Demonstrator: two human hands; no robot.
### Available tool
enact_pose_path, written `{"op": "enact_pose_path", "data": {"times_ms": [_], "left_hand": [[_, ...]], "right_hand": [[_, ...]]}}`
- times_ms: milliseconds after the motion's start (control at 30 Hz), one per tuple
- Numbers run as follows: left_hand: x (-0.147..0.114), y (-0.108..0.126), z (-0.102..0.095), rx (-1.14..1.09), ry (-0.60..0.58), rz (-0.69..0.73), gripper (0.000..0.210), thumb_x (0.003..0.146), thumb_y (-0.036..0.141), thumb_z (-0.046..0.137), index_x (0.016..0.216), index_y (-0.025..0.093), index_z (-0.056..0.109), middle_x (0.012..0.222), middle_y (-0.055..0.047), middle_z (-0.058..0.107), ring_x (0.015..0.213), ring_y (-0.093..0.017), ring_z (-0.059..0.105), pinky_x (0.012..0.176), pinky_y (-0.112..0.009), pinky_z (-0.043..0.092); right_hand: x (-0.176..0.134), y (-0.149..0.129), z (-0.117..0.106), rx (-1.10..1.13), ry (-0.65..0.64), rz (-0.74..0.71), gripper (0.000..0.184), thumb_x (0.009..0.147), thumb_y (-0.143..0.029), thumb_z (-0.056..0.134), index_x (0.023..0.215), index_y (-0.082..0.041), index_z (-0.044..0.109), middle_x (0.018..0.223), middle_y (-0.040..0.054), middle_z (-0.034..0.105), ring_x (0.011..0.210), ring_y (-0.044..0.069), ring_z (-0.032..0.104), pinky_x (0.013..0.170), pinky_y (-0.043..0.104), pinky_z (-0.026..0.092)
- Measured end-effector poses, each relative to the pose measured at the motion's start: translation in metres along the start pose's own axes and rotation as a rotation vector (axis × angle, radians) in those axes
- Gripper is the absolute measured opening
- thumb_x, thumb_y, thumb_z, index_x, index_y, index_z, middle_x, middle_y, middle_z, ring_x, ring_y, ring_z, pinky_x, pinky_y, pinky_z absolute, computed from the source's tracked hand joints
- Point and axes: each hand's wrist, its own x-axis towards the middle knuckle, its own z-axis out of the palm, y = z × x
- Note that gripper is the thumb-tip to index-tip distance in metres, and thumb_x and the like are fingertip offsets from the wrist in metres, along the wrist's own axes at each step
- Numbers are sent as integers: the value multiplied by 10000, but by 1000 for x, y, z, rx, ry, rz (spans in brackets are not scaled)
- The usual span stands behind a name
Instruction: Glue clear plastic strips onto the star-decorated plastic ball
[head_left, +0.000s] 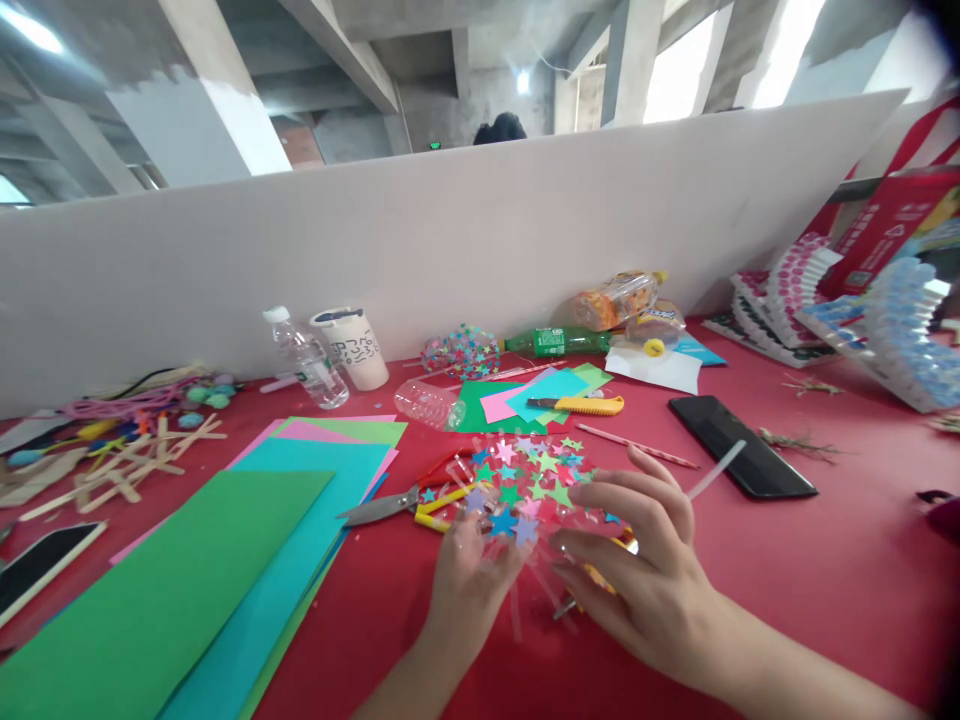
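Observation:
A clear plastic piece covered in colored paper stars is held low over the table, with narrow translucent strips sticking out from it. My left hand grips its near left side, thumb up against the stars. At its right side is my right hand, fingers spread and slightly curved, the tips at or touching the stars. A translucent strip juts out past the right knuckles; where it begins is hidden. Scissors with red and yellow handles lie just left of the piece. Another yellow-handled tool is mostly covered by my right hand.
Colored paper sheets fill the left. A yellow utility knife lies on small paper pieces beyond my hands. A black phone is at right. Behind stand a water bottle, a cup and a star-covered bottle, before a white partition.

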Motion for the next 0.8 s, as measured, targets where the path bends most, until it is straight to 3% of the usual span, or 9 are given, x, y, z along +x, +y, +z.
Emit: {"op": "enact_pose_path", "data": {"times_ms": [267,500,633,800], "left_hand": [[-3,-1,-4,-142,-30,-13,388,545,367,806,845,211,616,751,-17,712,705,-194,682,675,-290,569],[0,1,-3,-156,-35,-47,378,618,386,760,931,242,604,815,-33,718,801,-234,706,756,-370,579],[-5,1,-4,-121,-24,-26,392,604,336,788,933,238,599,759,9,710,743,-200,704,709,-308,578],[-4,-6,-6,-59,-32,-2,403,649,323,771,994,214,594,741,16,701,709,-173,691,693,-263,563]], "right_hand": [[-3,0,-11,81,160,18,166,762,-67,601,898,-159,576,1059,92,479,1034,254,468,1047,591,297],[-1,-3,-13,92,105,-32,181,721,-37,590,842,-171,611,994,54,481,956,217,475,1087,620,243],[-2,-3,-7,38,109,-98,177,746,-95,683,896,-182,649,991,33,519,948,196,497,1113,565,265],[-3,-2,-6,20,111,-94,188,806,-65,640,921,-211,667,937,-2,605,940,165,508,1137,504,255]]}}
